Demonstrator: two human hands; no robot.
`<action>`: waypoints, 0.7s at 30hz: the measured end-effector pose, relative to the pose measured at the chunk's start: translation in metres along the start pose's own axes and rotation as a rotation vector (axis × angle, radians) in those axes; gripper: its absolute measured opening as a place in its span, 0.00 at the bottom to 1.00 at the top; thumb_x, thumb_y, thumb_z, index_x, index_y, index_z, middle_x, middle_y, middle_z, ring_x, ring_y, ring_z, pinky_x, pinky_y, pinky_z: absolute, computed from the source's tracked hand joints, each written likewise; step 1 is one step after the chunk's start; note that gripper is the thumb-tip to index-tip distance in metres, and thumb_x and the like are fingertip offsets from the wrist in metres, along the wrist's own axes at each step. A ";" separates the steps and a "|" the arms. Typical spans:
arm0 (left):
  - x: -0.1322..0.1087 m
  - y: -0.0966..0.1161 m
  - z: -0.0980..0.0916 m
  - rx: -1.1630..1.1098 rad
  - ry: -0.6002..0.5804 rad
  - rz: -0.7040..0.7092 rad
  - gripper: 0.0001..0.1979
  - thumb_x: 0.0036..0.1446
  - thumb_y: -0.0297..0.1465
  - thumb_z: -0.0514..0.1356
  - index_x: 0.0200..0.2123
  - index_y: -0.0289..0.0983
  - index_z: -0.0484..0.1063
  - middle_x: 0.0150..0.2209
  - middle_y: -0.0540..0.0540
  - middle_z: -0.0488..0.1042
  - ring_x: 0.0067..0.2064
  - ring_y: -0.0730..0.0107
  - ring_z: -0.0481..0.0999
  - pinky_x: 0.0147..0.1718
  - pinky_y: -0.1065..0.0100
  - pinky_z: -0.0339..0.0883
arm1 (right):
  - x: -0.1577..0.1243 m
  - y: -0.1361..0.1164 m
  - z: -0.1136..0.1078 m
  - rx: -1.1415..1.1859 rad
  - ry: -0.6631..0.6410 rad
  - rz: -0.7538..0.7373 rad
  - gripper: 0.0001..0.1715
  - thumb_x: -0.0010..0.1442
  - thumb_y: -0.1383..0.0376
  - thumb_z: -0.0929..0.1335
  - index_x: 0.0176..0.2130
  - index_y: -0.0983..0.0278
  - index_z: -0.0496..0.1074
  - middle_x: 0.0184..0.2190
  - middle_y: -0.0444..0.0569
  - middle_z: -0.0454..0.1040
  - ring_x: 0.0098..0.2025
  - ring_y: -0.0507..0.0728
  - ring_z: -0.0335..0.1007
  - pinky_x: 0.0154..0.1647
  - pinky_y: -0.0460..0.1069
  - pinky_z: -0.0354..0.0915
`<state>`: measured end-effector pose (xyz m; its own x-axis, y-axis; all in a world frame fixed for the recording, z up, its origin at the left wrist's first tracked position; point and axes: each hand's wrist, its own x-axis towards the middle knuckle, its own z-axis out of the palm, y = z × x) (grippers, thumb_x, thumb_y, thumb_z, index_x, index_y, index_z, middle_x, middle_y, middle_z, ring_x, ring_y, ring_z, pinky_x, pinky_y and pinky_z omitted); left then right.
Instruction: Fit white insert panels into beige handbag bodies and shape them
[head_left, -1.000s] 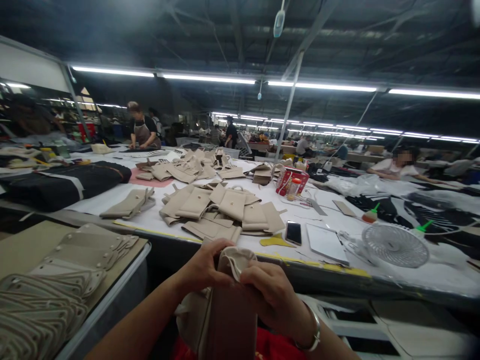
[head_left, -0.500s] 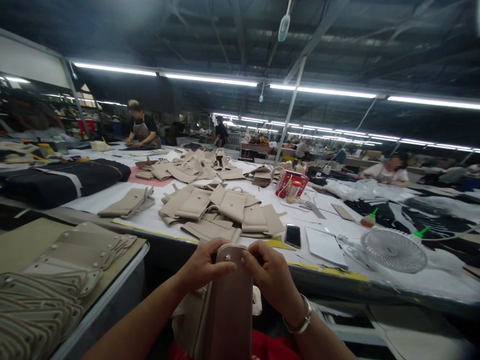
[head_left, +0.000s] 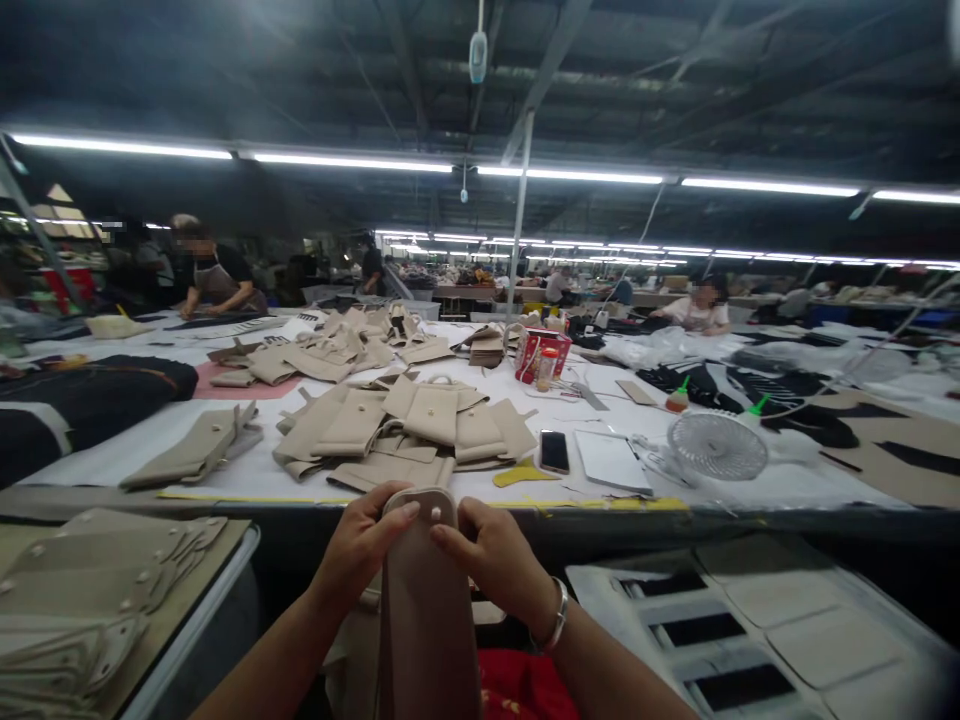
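Head view: at six o'clock, the left hand [head_left: 358,553] and right hand [head_left: 491,565] hold a long beige leather-like panel [head_left: 427,610] upright, the fingers [head_left: 397,512] closed narrowly around its rounded, studded top end. Its lower end runs out of view. At twelve o'clock, a loose heap of matching beige flap pieces [head_left: 405,420] covers the white-topped worktable [head_left: 225,478]. At eight o'clock, a stack of studded beige strips [head_left: 90,570] lies unsorted on a side table.
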<state>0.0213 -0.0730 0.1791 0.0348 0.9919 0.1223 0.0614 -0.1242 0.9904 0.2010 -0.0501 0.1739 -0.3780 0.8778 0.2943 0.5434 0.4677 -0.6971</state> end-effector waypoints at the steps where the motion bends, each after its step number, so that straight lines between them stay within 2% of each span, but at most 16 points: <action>1: 0.001 0.001 0.000 0.003 -0.013 -0.007 0.16 0.52 0.40 0.58 0.38 0.34 0.69 0.28 0.50 0.70 0.27 0.73 0.67 0.24 0.74 0.60 | -0.001 0.000 0.000 -0.010 -0.016 -0.005 0.23 0.56 0.49 0.63 0.24 0.65 0.62 0.20 0.40 0.62 0.23 0.48 0.53 0.22 0.44 0.48; 5: 0.007 0.011 -0.001 0.110 -0.084 0.000 0.15 0.51 0.41 0.58 0.34 0.34 0.71 0.27 0.50 0.70 0.28 0.72 0.68 0.25 0.74 0.60 | 0.001 0.000 -0.002 0.032 -0.063 -0.041 0.23 0.58 0.50 0.62 0.25 0.66 0.65 0.20 0.41 0.63 0.23 0.48 0.55 0.22 0.43 0.48; 9: 0.013 0.024 0.000 0.342 -0.112 0.062 0.15 0.51 0.42 0.58 0.29 0.34 0.73 0.26 0.49 0.71 0.30 0.71 0.68 0.27 0.74 0.60 | 0.004 0.001 0.003 0.218 -0.131 -0.111 0.22 0.61 0.53 0.60 0.26 0.66 0.66 0.21 0.40 0.60 0.23 0.47 0.53 0.22 0.43 0.49; 13: 0.015 0.027 -0.001 0.422 -0.111 0.145 0.16 0.53 0.41 0.57 0.28 0.34 0.74 0.26 0.48 0.73 0.31 0.68 0.69 0.28 0.72 0.61 | 0.003 0.002 0.008 0.245 -0.094 -0.142 0.20 0.61 0.55 0.60 0.27 0.67 0.67 0.22 0.41 0.62 0.25 0.48 0.55 0.24 0.42 0.51; 16: 0.013 0.018 -0.001 0.389 -0.129 0.124 0.16 0.53 0.41 0.57 0.31 0.33 0.74 0.28 0.47 0.74 0.32 0.67 0.70 0.31 0.71 0.62 | -0.002 0.002 0.002 0.135 -0.077 -0.127 0.17 0.58 0.55 0.63 0.29 0.65 0.68 0.23 0.42 0.66 0.26 0.49 0.59 0.26 0.43 0.53; 18: 0.009 0.010 0.000 0.337 -0.112 0.113 0.16 0.52 0.40 0.58 0.37 0.34 0.73 0.34 0.46 0.75 0.37 0.65 0.71 0.35 0.70 0.64 | -0.007 0.004 -0.003 0.103 -0.119 -0.101 0.17 0.56 0.54 0.64 0.29 0.65 0.70 0.24 0.44 0.68 0.26 0.50 0.60 0.25 0.43 0.53; 19: 0.006 0.006 0.001 0.297 -0.097 0.098 0.17 0.52 0.40 0.58 0.41 0.35 0.71 0.37 0.46 0.74 0.38 0.65 0.72 0.36 0.70 0.64 | -0.010 0.005 -0.004 0.122 -0.153 -0.084 0.18 0.57 0.53 0.64 0.30 0.65 0.70 0.23 0.44 0.68 0.25 0.50 0.60 0.24 0.43 0.53; 21: -0.002 -0.003 0.002 0.216 -0.044 0.016 0.24 0.50 0.41 0.60 0.50 0.38 0.64 0.37 0.46 0.74 0.36 0.66 0.73 0.32 0.70 0.66 | -0.014 0.010 -0.004 0.242 -0.221 -0.041 0.20 0.59 0.52 0.62 0.30 0.65 0.70 0.22 0.44 0.67 0.23 0.50 0.60 0.22 0.43 0.53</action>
<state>0.0236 -0.0748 0.1757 0.0807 0.9881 0.1307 0.2722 -0.1480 0.9508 0.2142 -0.0572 0.1657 -0.5642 0.8023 0.1948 0.3402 0.4409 -0.8306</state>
